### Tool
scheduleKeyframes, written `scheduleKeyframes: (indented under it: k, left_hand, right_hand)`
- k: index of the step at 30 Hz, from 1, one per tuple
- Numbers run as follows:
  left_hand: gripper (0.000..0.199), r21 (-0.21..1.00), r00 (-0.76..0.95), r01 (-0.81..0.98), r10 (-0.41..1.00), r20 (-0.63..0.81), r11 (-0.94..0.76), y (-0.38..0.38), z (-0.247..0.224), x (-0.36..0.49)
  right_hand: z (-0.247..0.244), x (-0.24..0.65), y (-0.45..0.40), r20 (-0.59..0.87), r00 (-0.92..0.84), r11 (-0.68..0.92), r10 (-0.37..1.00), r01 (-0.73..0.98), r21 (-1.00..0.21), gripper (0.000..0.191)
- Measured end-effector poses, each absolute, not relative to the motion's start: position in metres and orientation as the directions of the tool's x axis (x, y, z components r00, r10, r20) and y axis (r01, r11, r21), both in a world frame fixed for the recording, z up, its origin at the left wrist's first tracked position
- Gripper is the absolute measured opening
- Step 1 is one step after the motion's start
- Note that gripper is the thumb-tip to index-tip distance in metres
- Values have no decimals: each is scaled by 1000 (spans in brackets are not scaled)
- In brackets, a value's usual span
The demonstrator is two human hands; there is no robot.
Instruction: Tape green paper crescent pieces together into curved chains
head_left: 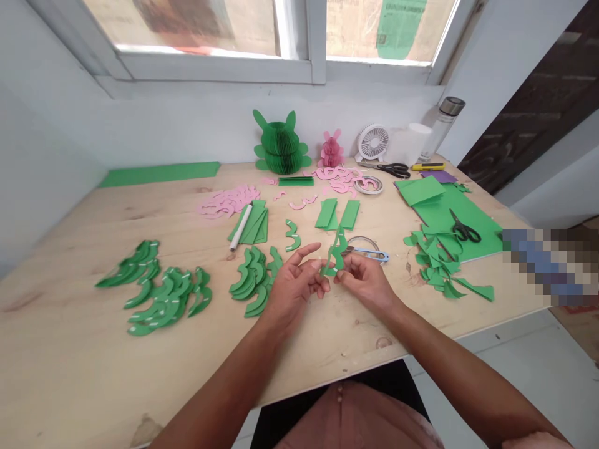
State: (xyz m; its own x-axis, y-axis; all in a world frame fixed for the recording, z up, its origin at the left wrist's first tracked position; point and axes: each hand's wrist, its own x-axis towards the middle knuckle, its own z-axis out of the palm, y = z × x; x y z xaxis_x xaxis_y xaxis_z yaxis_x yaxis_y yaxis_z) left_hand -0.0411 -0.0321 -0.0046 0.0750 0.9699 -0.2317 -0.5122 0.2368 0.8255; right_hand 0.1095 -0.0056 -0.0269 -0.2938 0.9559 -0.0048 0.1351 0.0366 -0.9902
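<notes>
A green wavy paper cutout [337, 252] with small white strips on it stands upright between my two hands. My right hand [367, 280] pinches its lower edge between thumb and finger. At its lower left corner, the thumb and fingers of my left hand [297, 284] hold the paper, with the index finger stretched out. A single wavy green piece [292, 236] lies just beyond my left hand. Stacked green cutouts [250, 274] sit to its left, partly covered by the hand. Behind my right hand are a light-blue cutter [372, 252] and a tape roll [362, 242].
More green cutouts with white strips [163, 299] lie at the left. Green scraps [440, 259] and black scissors [463, 227] are on the right. Pink cutouts [229, 201], a green paper figure [281, 146], a pink one [332, 151] and a small fan [373, 142] stand farther back.
</notes>
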Motion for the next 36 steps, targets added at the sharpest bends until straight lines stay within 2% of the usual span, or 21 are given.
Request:
scheduleKeyframes:
  k: [7, 20, 36]
  left_hand:
    - [51, 828, 94, -514, 974, -205, 224, -32, -6, -43]
    - [57, 809, 92, -532, 966, -240, 252, -32, -7, -41]
    - [57, 797, 92, -546, 964, -250, 259, -32, -6, -40]
  right_hand:
    - [-28, 109, -6, 1, -324, 44, 946, 127, -991, 9]
    - [-29, 110, -6, 26, -353, 81, 935, 144, -986, 14]
    - [-33, 112, -6, 27, -338, 110, 941, 228, -967, 9]
